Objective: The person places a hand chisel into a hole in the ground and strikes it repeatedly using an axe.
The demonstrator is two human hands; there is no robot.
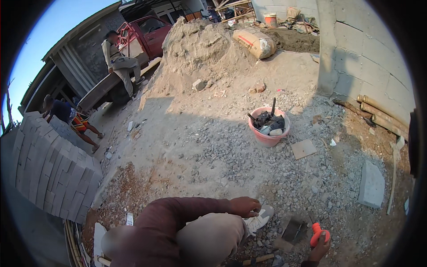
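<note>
My left arm, in a maroon sleeve, reaches across my bent knee. At its end my left hand (245, 207) hangs with curled fingers just over a light shoe (259, 220); whatever they may hold is hidden. Low on the right, my right hand (320, 250) grips an orange-red object (317, 234) with a narrow neck and a rounded body, whose exact kind I cannot make out. Left of it, on the gravel, lies a dark rectangular piece (293, 230) with a thin rod across it.
A pink bucket (268, 140) of tools stands ahead on gravel, beside a flat tile (304, 149). Pale blocks (58, 169) are stacked at left, where one person bends. Another person sits on a red truck (153, 35). A sand pile (200, 58) and block wall (369, 58) stand beyond.
</note>
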